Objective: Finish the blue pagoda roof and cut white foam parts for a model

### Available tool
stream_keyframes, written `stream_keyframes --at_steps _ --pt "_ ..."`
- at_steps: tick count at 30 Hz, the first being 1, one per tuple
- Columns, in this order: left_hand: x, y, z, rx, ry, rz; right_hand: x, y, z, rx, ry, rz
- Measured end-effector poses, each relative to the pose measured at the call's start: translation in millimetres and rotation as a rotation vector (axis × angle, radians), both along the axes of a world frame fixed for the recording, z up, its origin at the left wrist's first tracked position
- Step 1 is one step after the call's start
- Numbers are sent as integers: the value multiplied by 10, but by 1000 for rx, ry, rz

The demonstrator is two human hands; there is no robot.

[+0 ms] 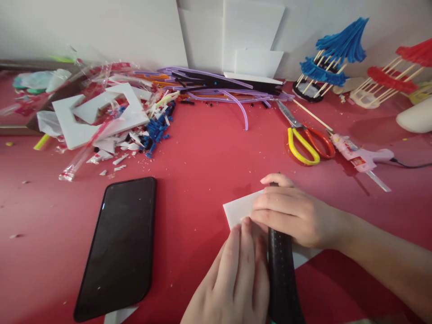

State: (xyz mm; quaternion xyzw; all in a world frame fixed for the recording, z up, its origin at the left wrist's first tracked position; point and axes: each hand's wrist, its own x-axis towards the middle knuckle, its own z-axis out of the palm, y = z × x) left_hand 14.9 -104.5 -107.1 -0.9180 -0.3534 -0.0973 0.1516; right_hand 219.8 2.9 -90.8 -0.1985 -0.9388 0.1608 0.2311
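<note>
A small white board (239,208), flat and foam-like, lies on the red table with a black ruler (282,274) across it. Curled over the ruler's upper part is my right hand (303,213), fingers closed around its width, tips touching the board. My left hand (232,279) presses its fingers together on the board, just left of the ruler; its thumb is hidden. Both hands' fingertips nearly meet. Another corner of white board (305,255) shows right of the ruler, below my right wrist.
A black phone (118,243) lies at left. Behind are foam scraps (76,123), blue bits (157,130) and purple pipe cleaners (205,74). Scissors (303,144) and a pink glue gun (364,155) lie at right, before a blue carousel-like model (324,67) and a red one (391,78).
</note>
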Motion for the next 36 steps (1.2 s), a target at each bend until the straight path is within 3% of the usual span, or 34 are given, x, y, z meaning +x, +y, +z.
stream_keyframes --at_steps 31,36 --pt "22 19 11 -6 -25 -25 -17 23 -3 -60 -34 -8" --pt "30 29 25 -7 -24 -6 26 63 32 -9 7 6"
